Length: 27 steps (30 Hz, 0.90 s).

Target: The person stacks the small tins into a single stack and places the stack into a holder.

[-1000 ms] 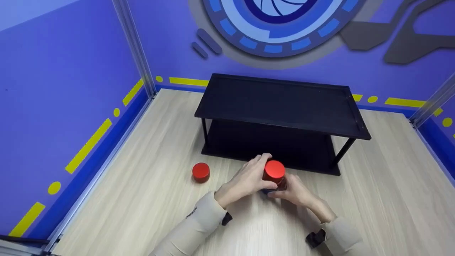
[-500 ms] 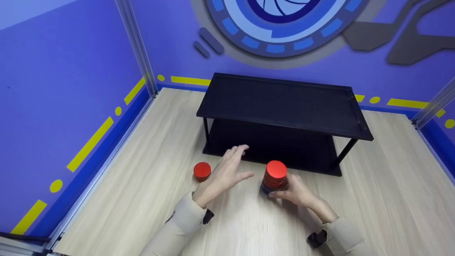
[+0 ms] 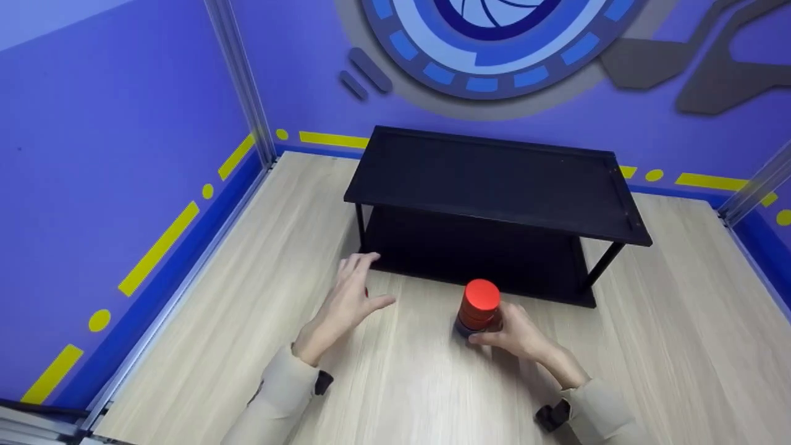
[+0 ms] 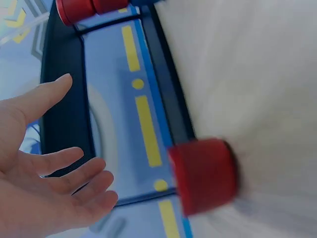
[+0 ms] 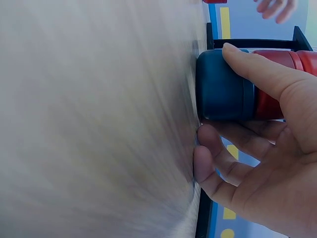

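Observation:
A stack stands on the table in front of the black shelf, with red cylinders on top of a dark blue cylinder. My right hand holds the stack low down, its thumb across the blue piece and its fingers round the other side. Further left, my left hand is spread with nothing in it, thumb apart from the fingers. A single red cylinder stands on the table beside that hand; in the head view the hand hides nearly all of it.
Behind the hands stands a black two-tier shelf, its lower board close behind the stack. The wooden table is bounded by a blue wall at the left and another at the back.
My left hand has let go of the stack and moved left to the lone red cylinder, now mostly covering it. The right hand has stayed at the base of the stack.

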Motion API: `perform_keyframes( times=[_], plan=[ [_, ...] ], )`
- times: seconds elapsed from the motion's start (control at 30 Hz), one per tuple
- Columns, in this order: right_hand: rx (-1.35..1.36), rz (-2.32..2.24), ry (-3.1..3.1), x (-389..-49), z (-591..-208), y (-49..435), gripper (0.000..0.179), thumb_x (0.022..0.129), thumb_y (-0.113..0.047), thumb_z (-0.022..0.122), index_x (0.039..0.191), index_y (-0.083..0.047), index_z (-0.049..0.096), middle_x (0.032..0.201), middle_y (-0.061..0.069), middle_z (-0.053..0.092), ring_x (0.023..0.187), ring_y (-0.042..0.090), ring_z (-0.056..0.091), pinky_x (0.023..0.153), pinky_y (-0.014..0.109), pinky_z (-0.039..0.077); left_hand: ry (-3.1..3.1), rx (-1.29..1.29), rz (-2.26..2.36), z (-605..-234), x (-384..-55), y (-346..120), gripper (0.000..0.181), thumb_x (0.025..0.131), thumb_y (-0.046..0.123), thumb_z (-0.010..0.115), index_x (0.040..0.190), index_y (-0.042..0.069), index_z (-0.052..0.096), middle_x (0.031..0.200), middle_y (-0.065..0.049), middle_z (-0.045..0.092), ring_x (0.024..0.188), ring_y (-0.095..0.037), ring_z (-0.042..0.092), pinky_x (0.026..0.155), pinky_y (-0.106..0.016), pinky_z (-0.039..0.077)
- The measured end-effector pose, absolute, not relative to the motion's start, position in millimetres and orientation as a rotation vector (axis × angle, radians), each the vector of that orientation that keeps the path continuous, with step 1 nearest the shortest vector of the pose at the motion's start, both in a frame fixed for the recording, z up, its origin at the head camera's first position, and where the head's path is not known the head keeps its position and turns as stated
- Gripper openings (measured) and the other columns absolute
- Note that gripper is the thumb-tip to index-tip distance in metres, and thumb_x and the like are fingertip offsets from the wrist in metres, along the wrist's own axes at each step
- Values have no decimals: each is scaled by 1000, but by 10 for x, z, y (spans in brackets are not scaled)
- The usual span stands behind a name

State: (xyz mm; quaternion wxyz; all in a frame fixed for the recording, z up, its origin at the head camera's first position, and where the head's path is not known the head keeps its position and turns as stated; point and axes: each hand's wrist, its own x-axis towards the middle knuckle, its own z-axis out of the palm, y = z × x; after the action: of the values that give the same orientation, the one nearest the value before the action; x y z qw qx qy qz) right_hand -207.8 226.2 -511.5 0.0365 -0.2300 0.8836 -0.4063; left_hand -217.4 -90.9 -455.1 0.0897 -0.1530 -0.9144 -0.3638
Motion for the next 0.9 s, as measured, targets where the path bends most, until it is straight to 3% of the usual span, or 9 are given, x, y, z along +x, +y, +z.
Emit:
perform_keyframes(
  times=[0.37, 0.6, 0.9],
  plan=[
    [-686, -1241, 2726, -2062, -5117, 2266, 48, 74, -25, 83, 112, -4, 63, 104, 11, 71, 86, 16, 68, 74, 26, 55, -2916, -264, -1074, -4728, -2231, -1132, 87, 70, 26, 85, 143, 8, 42, 144, -15, 43, 132, -33, 36, 103, -48, 43],
    [-690, -1232, 2725, -2058, -5127, 2267, 50, 75, -26, 83, 114, -4, 62, 105, 11, 71, 88, 17, 69, 76, 27, 55, -3043, -179, -1108, -4817, -2241, -1217, 92, 73, 21, 84, 148, 7, 34, 153, -26, 29, 143, -50, 20, 111, -60, 29],
    [-692, -1232, 2724, -2070, -5110, 2262, 49, 75, -25, 82, 114, -4, 62, 105, 11, 71, 89, 19, 69, 77, 27, 55, -3033, -187, -1122, -4912, -2263, -1259, 82, 72, 12, 83, 143, 6, 41, 136, -19, 50, 124, -35, 47, 100, -48, 46]
  ],
)
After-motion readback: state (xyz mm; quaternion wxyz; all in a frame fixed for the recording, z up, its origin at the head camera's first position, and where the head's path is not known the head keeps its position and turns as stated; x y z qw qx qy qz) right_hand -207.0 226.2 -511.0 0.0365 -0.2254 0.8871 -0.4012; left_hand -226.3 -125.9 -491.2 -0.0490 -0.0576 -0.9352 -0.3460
